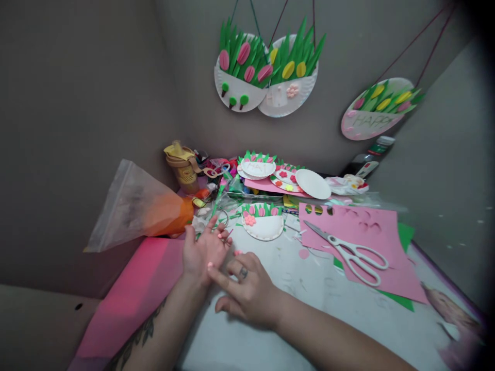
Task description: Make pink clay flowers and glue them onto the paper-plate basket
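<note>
My left hand point(207, 252) lies palm up with its fingers loosely spread. A small pink ball of what looks like clay point(210, 265) rests at the heel of its palm. My right hand point(247, 288) reaches across from the right; its outstretched index finger touches the palm beside the ball, the thumb is apart and the other fingers are bent. More pink bits show near the left fingers, too small to make out. Just beyond the hands sits a small paper-plate basket point(263, 228) with green paper grass, pink tulips and a pink flower.
White-handled scissors point(350, 253) lie on pink paper point(386, 232) at the right. To the left are an orange bag in clear plastic point(131, 211) and a brown cup point(181, 170). Decorated plates point(258, 167) and craft supplies crowd the back. Finished plate baskets point(288, 98) hang on the wall.
</note>
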The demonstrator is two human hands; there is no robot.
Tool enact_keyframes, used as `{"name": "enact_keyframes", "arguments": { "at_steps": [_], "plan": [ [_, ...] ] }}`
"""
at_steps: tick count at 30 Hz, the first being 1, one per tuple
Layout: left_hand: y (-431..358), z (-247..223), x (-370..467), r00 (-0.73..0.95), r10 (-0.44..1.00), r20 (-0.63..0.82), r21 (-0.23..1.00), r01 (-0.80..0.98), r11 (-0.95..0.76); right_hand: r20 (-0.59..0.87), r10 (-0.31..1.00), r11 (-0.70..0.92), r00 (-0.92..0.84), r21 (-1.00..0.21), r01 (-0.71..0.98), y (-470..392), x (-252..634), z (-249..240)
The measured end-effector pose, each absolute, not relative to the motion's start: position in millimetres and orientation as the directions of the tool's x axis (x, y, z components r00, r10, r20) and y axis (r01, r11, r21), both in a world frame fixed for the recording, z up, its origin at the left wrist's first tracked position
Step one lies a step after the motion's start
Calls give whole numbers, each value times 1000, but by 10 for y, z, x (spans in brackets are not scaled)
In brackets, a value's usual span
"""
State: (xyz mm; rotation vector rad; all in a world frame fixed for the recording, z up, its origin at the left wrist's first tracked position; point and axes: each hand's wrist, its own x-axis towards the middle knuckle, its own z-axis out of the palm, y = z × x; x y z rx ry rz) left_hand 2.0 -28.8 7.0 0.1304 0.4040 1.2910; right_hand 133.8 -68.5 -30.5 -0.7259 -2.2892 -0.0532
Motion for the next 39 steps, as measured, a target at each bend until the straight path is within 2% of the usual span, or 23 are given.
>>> {"name": "enact_keyframes", "arguments": {
  "at_steps": [5, 9, 14, 18, 21, 23, 26, 31, 34, 36, 39],
  "plan": [
    [-292, 72, 11, 283, 928, -242, 313, -883, 351, 670, 550, 784, -498, -210, 584, -669, 1325, -299],
    [-289, 80, 15, 228, 947, -226, 336, -894, 296, 675, 491, 831, -551, -173, 529, -682, 1325, -314],
    [-295, 93, 28, 279, 931, -236, 330, -878, 347, 617, 596, 757, -514, -218, 616, -689, 1333, -322],
    [-290, 92, 26, 226, 946, -232, 340, -892, 297, 632, 556, 793, -540, -210, 571, -694, 1341, -311],
    [-291, 86, 26, 273, 927, -256, 345, -870, 351, 610, 610, 750, -506, -237, 618, -688, 1340, -304],
    [-290, 85, 21, 249, 937, -246, 348, -879, 325, 597, 630, 727, -497, -227, 648, -685, 1342, -306],
    [-292, 83, 17, 197, 951, -237, 340, -900, 272, 603, 593, 760, -533, -202, 617, -692, 1335, -320],
    [-305, 84, 23, 283, 932, -225, 326, -880, 346, 572, 637, 722, -516, -208, 660, -702, 1320, -325],
    [-299, 92, 20, 194, 959, -205, 328, -910, 254, 589, 581, 775, -562, -189, 603, -721, 1312, -312],
    [-300, 94, 27, 197, 958, -208, 341, -904, 260, 611, 551, 799, -569, -190, 570, -730, 1305, -302],
    [-310, 95, 43, 249, 945, -213, 359, -879, 313, 599, 601, 750, -529, -196, 631, -726, 1306, -293]
  ]
}}
